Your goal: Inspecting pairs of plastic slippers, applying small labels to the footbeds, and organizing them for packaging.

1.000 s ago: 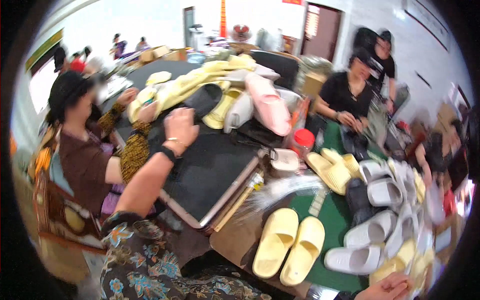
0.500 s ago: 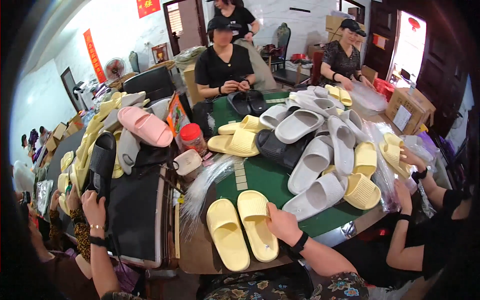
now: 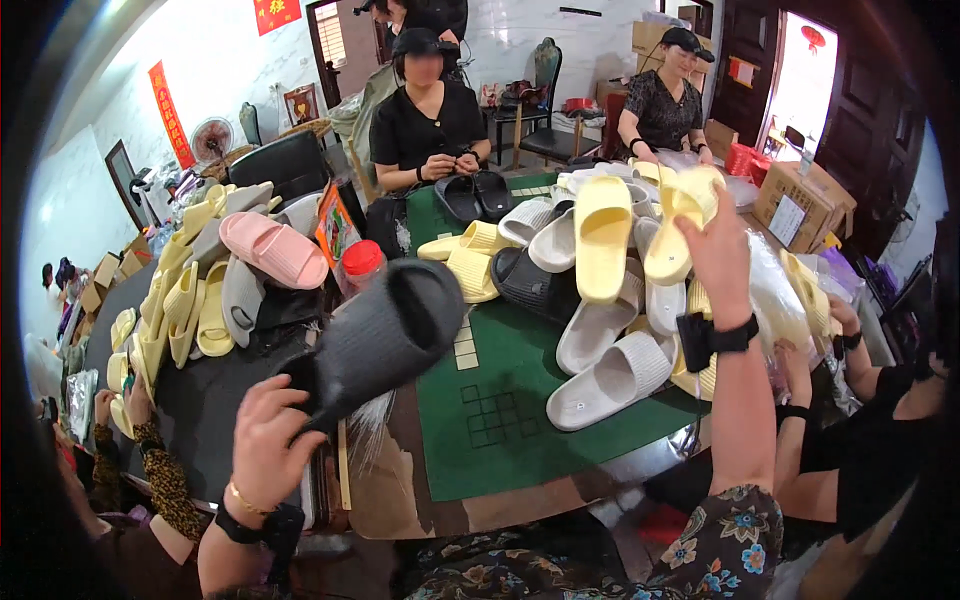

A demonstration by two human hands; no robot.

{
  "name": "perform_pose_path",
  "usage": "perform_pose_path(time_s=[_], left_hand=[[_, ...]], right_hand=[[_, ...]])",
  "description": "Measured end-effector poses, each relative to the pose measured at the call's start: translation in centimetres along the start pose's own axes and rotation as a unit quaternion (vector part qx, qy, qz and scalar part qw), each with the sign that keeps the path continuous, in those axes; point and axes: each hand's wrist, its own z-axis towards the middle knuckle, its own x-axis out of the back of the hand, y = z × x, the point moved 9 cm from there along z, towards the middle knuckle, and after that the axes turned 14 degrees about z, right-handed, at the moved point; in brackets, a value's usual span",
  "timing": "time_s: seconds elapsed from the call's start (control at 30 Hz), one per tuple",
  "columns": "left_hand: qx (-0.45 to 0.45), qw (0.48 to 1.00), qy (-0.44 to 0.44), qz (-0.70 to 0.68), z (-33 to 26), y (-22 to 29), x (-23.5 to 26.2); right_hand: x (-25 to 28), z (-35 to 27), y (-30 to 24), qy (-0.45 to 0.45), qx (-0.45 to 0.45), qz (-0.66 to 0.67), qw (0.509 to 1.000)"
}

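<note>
My left hand (image 3: 265, 445) is closed on a black slipper (image 3: 385, 345), held tilted above the gap between the two tables. More black material shows beneath that slipper, but I cannot tell whether it is a second one. At the right, my right hand (image 3: 718, 255) grips a yellow slipper (image 3: 668, 250) by its upper part. Beside it another yellow slipper (image 3: 603, 240) stands sole-down at a slant over the pile; how the two are joined, if at all, is hidden. Below them lie several grey slippers (image 3: 610, 385).
The green-topped table (image 3: 480, 470) also carries black slippers (image 3: 475, 195). Pink slippers (image 3: 272, 250) and yellow ones lie on the dark table (image 3: 220, 420) at left. A red-lidded jar (image 3: 362, 262) stands between. Co-workers sit across and at both sides; a cardboard box (image 3: 800, 205) is at right.
My right hand has lifted the yellow pair from the near table edge to above the grey pile. The left hand has brought the black slipper from the dark table toward the middle.
</note>
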Motion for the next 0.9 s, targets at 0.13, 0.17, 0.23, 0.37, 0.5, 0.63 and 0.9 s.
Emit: perform_pose_path(time_s=[0.13, 0.17, 0.23, 0.37, 0.5, 0.63, 0.9], left_hand=[[-0.111, 0.991, -0.073, 0.003, 0.6, 4.7, -3.5], [-0.13, 0.987, -0.097, 0.001, 0.3, 5.4, -4.5], [-0.169, 0.981, -0.097, 0.006, 0.2, 7.6, -5.1], [-0.242, 0.96, -0.133, 0.053, -0.5, 9.8, -7.2], [-0.242, 0.945, -0.215, 0.054, -2.7, 9.1, -9.1], [-0.024, 0.939, -0.335, -0.079, -3.2, 7.1, -10.3], [0.25, 0.754, -0.37, -0.482, -5.0, 8.7, -20.6]], right_hand=[[-7.5, -9.7, -2.6, -0.321, -0.173, 0.162, 0.917], [-7.8, -12.2, -5.3, -0.364, -0.126, 0.184, 0.904], [-11.0, -18.8, -4.5, -0.458, -0.153, 0.232, 0.844], [-14.5, -24.8, -0.5, -0.521, -0.208, 0.275, 0.781], [-12.1, -22.7, 2.2, -0.421, -0.29, 0.33, 0.794], [-10.9, -22.4, 5.9, -0.279, -0.44, 0.422, 0.742], [-11.6, -33.1, 2.1, -0.4, -0.482, 0.388, 0.676]])
